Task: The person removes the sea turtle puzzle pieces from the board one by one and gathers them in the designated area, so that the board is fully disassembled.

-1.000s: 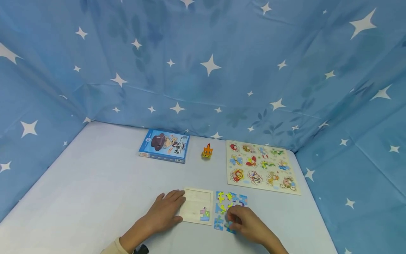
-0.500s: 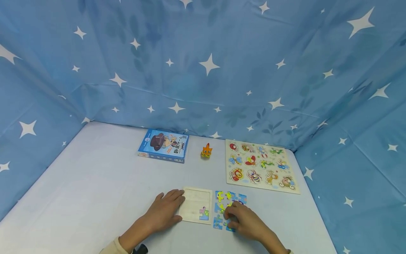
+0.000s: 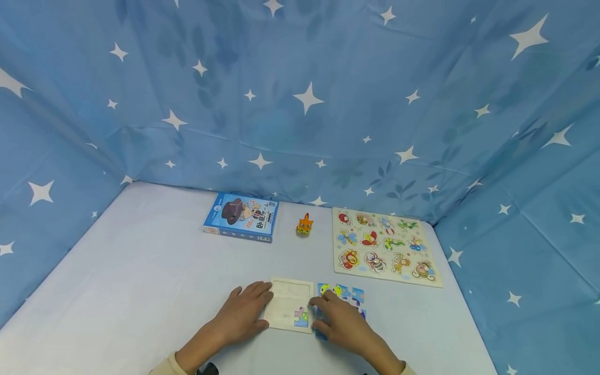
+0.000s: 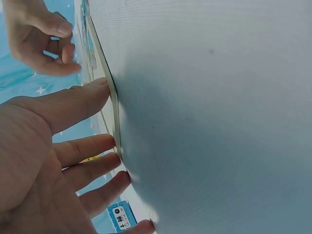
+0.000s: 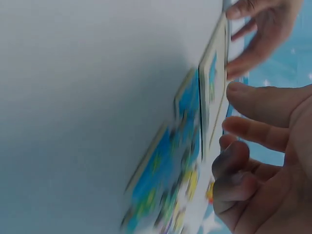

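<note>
A shallow wooden puzzle tray (image 3: 283,302) lies on the white table, with one pink, green and blue jigsaw piece (image 3: 301,316) in its near right corner. My left hand (image 3: 241,312) rests at the tray's left side; the left wrist view shows thumb and fingertips along its edge. Several loose jigsaw pieces (image 3: 358,295), mostly blue with yellow, lie right of the tray, partly hidden under my right hand (image 3: 344,324). That hand hovers at the tray's right edge, fingers loosely bent. In the right wrist view a gap shows between thumb and index finger, with nothing in it.
At the back stands a blue game box (image 3: 241,216) with a cartoon figure in a hat. A small orange and yellow toy figure (image 3: 304,224) is right of it. A wooden board with insect pictures (image 3: 386,247) lies back right. Blue star-patterned curtain (image 3: 281,104) surrounds the table.
My right hand has moved left, from over the loose pieces to the tray's right edge, and its fingers have spread a little. The left hand and tray have stayed in place.
</note>
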The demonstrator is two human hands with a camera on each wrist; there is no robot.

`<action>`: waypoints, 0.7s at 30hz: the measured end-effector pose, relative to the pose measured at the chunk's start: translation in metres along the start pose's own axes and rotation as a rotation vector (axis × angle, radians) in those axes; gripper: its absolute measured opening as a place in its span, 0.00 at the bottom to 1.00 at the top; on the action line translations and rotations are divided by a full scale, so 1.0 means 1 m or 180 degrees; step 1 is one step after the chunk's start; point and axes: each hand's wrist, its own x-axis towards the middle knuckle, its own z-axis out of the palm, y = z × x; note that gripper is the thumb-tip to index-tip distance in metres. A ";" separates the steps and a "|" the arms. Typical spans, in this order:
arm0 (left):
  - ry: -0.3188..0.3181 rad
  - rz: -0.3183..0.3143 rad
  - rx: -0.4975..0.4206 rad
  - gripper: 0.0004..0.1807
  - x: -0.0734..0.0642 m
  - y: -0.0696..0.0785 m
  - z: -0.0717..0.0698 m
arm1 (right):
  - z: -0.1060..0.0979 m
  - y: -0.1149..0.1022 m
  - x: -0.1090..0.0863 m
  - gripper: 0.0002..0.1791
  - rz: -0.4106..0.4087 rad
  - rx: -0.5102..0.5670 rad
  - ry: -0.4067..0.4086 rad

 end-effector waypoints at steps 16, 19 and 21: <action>0.0068 0.0023 0.0073 0.33 -0.001 0.000 -0.001 | 0.019 -0.015 0.019 0.16 -0.0146 -0.0155 0.0109; 0.0050 0.0013 0.0041 0.33 -0.001 0.001 -0.002 | 0.020 -0.015 0.019 0.16 -0.0123 -0.0052 0.0171; 0.0033 0.0008 0.0025 0.33 -0.001 0.001 -0.002 | 0.020 -0.015 0.019 0.15 -0.0102 0.0010 0.0207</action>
